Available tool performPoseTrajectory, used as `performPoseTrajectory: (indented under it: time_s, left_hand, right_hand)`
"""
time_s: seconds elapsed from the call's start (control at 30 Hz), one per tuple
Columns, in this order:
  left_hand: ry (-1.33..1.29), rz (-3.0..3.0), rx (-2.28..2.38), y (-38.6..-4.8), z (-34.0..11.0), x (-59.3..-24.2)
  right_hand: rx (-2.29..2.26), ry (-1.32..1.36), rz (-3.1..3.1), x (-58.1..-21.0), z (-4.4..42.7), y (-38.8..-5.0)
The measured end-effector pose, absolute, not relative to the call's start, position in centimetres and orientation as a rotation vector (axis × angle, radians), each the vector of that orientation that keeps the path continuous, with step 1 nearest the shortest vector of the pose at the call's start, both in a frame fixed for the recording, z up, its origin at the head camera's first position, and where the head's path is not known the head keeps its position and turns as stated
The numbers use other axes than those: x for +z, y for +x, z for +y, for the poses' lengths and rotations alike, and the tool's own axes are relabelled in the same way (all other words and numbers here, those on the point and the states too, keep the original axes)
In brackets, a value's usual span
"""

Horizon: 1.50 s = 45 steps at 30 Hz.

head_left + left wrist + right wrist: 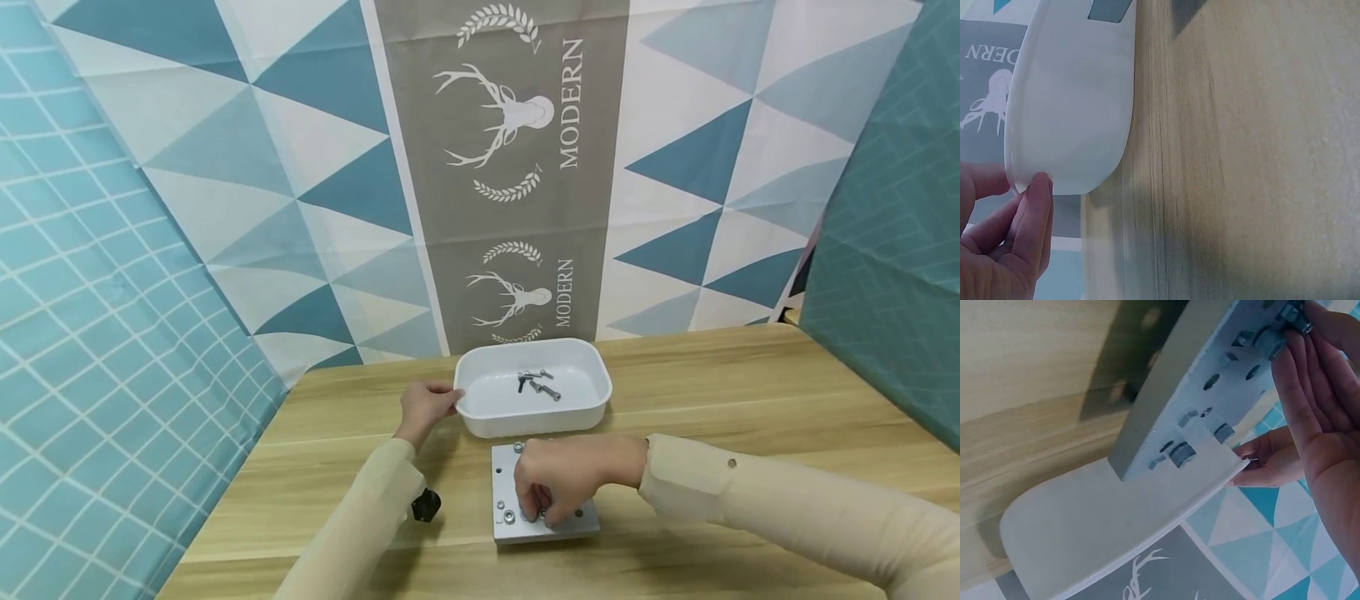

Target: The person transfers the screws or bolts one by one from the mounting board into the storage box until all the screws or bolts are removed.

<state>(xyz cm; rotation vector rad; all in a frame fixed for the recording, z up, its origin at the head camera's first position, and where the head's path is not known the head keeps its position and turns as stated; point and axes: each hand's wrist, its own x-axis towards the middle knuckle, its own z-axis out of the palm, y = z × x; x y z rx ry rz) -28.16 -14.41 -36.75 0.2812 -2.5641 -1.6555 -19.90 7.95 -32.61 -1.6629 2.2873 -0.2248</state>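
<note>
The left hand (429, 407) pinches a white oblong tray (525, 423); the right hand (566, 468) pinches a small silver metal bolt (1297, 317) at a grey rectangular metal plate (504, 487). Probably light, stiff; best held by its head.

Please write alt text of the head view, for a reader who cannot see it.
A person's right hand pinches a small bolt at a metal plate on a wood-grain table, while the left hand grips the left end of a white tray holding loose screws. Behind is a patterned covering with deer heads.
</note>
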Motion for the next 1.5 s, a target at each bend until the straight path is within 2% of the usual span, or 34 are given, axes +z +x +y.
performPoseTrajectory:
  time_s: [1.17, 1.5]
  left_hand:
    - [0.255, -2.574, -1.637, -28.3, -14.4, -37.0]
    - [0.263, -2.572, -1.632, -28.3, -14.3, -37.1]
  right_hand:
    - [-0.217, -1.728, 2.247, -32.1, 7.9, -20.3]
    - [-0.242, -1.668, 2.249, -31.6, 7.9, -20.4]
